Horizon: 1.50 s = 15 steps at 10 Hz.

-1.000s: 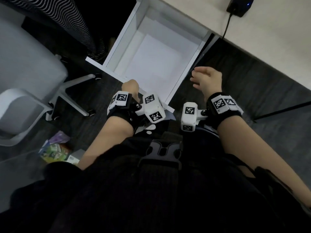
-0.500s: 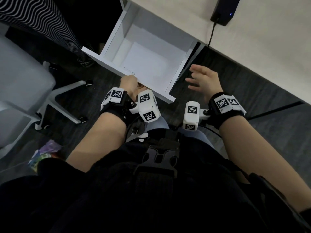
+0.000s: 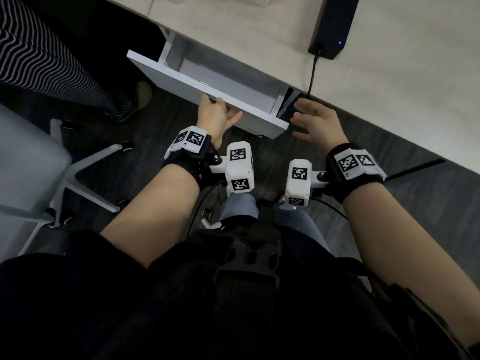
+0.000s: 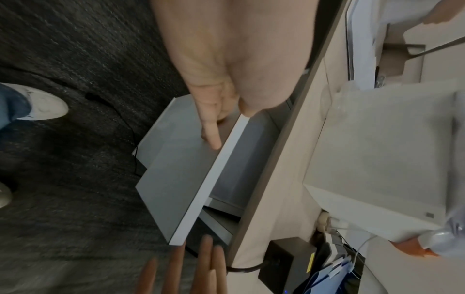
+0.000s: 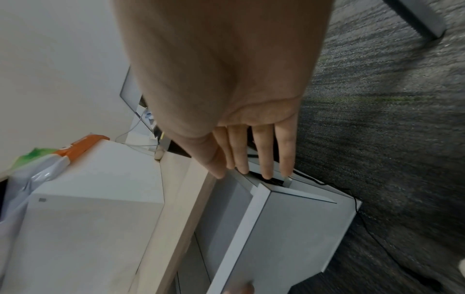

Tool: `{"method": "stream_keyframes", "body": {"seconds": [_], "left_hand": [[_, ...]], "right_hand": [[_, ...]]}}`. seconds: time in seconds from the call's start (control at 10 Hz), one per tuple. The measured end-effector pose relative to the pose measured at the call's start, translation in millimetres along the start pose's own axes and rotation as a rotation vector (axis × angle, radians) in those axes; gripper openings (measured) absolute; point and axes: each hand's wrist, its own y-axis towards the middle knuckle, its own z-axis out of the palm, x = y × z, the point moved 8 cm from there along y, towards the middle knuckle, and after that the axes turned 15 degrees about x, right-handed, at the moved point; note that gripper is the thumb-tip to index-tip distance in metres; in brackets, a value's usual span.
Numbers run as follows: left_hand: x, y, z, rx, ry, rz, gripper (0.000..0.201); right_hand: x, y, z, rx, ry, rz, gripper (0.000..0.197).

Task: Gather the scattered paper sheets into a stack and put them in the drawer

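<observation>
The white drawer (image 3: 254,118) sticks out only partly from under the desk. Its inside shows as a narrow grey strip, and I cannot make out any paper sheets in it. My left hand (image 3: 218,114) presses on the drawer's front panel (image 4: 176,175). Its index finger (image 4: 210,131) lies straight along the panel, and the thumb tip touches the panel's top edge. My right hand (image 3: 314,118) hovers beside the drawer's right corner with straight, spread fingers (image 5: 264,159) that hold nothing. These fingers hang just above the corner of the drawer (image 5: 302,228).
The beige desk top (image 3: 259,35) carries a black device (image 3: 332,24) with a blue light and a cable (image 3: 313,74) hanging down. A white box (image 4: 377,159) stands on the desk. An office chair base (image 3: 85,172) and a person in striped trousers (image 3: 52,61) are at the left.
The drawer has slid far in under the desk, covering the white sheet seen inside it before. My left hand moved forward with its front, and my right hand moved forward beside it.
</observation>
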Motion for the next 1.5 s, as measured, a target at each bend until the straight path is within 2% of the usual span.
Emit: {"method": "stream_keyframes", "body": {"seconds": [0.1,0.2,0.4,0.6,0.8,1.0,1.2,1.3,1.4,1.5], "left_hand": [[-6.6,15.6,8.7,0.011,-0.015,0.014,0.054],[-11.0,28.2,16.9,0.02,-0.043,0.005,0.052],[-15.9,48.3,25.4,0.033,-0.064,-0.013,0.051],[-16.2,60.8,29.8,0.04,-0.134,-0.016,0.051],[-22.0,72.7,32.4,0.023,-0.153,0.018,0.04],[-20.7,76.4,30.0,0.028,-0.179,0.0,0.037],[-19.5,79.0,24.9,-0.009,-0.074,-0.024,0.035],[-21.2,73.4,26.1,-0.046,0.051,-0.089,0.035],[-24.7,62.3,39.7,-0.038,0.169,-0.171,0.02],[-25.2,41.7,64.3,-0.012,0.298,-0.239,0.025]], "right_hand": [[10.0,3.6,-8.2,-0.046,-0.026,-0.007,0.028],[18.8,8.4,-14.8,-0.06,-0.065,-0.024,0.018],[35.7,8.9,-34.9,-0.252,-0.026,-0.139,0.018],[29.6,15.7,-33.9,-0.178,-0.01,-0.107,0.014],[29.9,15.8,-35.3,-0.158,0.025,-0.126,0.019],[31.3,15.3,-35.3,-0.133,0.016,-0.133,0.018],[30.5,12.2,-34.1,-0.15,0.011,-0.137,0.019],[31.7,4.7,-36.7,-0.158,0.037,-0.132,0.019],[37.6,-7.7,-42.4,-0.166,0.059,-0.142,0.018],[39.9,-24.6,-56.0,-0.181,0.045,-0.126,0.017]]}}
